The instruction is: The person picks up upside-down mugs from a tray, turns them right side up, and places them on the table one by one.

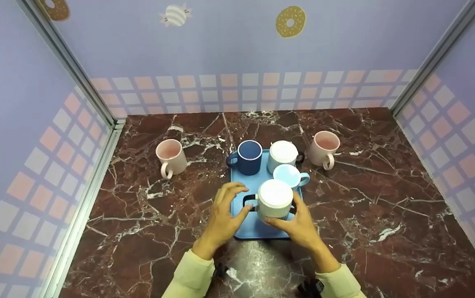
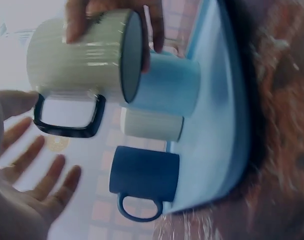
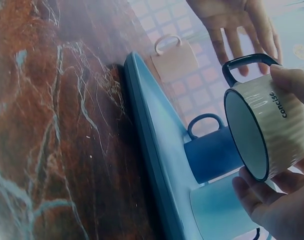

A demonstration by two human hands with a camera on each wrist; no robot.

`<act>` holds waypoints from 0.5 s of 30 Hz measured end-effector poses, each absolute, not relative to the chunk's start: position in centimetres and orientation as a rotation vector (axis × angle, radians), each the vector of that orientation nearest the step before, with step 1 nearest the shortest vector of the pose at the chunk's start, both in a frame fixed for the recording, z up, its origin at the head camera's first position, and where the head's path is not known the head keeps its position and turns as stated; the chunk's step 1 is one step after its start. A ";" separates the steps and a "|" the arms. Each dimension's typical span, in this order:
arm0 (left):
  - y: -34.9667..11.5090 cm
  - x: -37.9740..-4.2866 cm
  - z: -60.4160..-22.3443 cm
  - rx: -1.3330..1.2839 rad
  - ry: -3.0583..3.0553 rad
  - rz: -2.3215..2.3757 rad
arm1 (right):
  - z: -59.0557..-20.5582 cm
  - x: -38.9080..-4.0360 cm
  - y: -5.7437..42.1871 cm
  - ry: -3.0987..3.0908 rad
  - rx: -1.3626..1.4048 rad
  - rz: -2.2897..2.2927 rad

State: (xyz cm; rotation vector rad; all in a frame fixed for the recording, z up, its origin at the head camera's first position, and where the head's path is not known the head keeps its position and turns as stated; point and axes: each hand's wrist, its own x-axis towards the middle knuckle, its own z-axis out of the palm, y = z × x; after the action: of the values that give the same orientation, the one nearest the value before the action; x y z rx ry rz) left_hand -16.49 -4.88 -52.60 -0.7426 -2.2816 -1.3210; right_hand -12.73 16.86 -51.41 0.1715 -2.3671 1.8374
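My right hand (image 1: 301, 225) grips a cream mug (image 1: 276, 203) around its body. The mug is held upside down above the near part of a blue tray (image 1: 258, 232), its dark-rimmed mouth towards the tray. Beside the mug's black handle (image 2: 67, 131), my left hand (image 1: 225, 211) is spread with nothing in its grasp; its thumb is close to the handle, and whether it touches cannot be told. A navy mug (image 1: 249, 158) stands upright at the tray's back left. Behind the held mug are a light blue mug (image 1: 287, 176) and a white mug (image 1: 283, 154) with a dark handle.
One pink mug (image 1: 172, 157) stands on the marbled table (image 1: 138, 231) left of the tray, another pink mug (image 1: 324, 149) beyond its back right corner. Patterned panels (image 1: 237, 49) enclose the back and both sides.
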 end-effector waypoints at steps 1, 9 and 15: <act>-5.0 -16.5 -52.7 -0.770 -2.245 -1.252 | -51.4 -12.7 16.8 -2.368 0.167 1.842; -5.8 -16.3 -52.6 -0.992 -2.085 -0.844 | -51.1 -12.8 16.9 -2.361 0.152 1.882; -5.9 -16.1 -52.9 -1.041 -2.124 -0.667 | -50.9 -12.7 16.9 -2.384 0.113 1.919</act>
State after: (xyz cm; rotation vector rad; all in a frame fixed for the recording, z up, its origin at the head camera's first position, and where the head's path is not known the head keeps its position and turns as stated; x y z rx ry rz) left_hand -16.14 -5.85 -52.93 -1.0414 -2.1239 -0.6669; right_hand -12.72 16.92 -50.88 0.1129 -2.3836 1.9188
